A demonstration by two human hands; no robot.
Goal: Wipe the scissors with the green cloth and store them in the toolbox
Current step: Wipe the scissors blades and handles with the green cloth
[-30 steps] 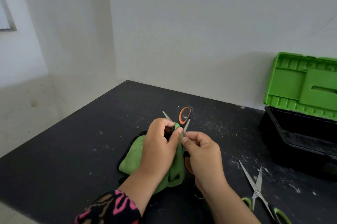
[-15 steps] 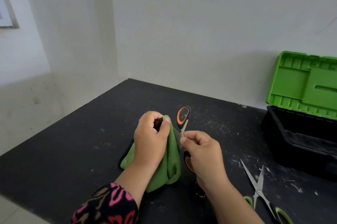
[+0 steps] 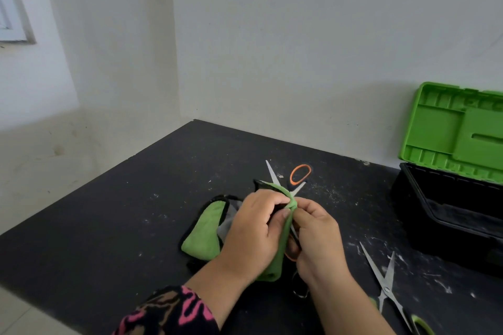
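Orange-and-black scissors (image 3: 300,174) are held open over the black table, one blade tip and one orange handle loop sticking up past my hands. My left hand (image 3: 254,231) grips the green cloth (image 3: 202,231) and pinches a fold of it around the scissors near the pivot. My right hand (image 3: 317,236) grips the scissors from the right, its fingers curled around the lower handle, which is mostly hidden. A second pair of scissors with green handles (image 3: 386,283) lies open on the table at the lower right. The toolbox (image 3: 446,214) stands open at the right.
The toolbox's green lid (image 3: 457,130) leans back against the white wall. White dust and scratches mark the black table (image 3: 109,225). The table's left edge runs diagonally, with pale floor beyond it.
The scissors have opened wider, a blade tip now showing above my hands. My left hand slid the cloth to the pivot, close against my right hand.
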